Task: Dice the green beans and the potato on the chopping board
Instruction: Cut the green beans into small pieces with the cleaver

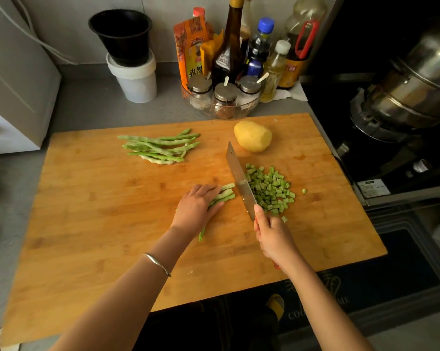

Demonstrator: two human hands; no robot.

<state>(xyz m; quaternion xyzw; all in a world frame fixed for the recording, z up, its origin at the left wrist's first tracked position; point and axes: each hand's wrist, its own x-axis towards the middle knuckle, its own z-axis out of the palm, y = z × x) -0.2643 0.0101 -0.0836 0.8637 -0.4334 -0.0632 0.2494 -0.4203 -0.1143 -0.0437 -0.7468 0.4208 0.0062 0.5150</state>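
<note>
On the middle of the large wooden chopping board, the left hand presses with nearly flat fingers on a small bundle of green beans. The right hand grips the red handle of a steel cleaver, whose blade stands just beside the bundle. The diced green bean pieces lie on the board's right part. The whole long green beans and a peeled yellow potato lie near its far edge.

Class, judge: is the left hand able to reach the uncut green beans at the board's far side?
Probably yes: only bare chopping board separates the left hand from the uncut green beans; the cleaver is to its right.
</note>
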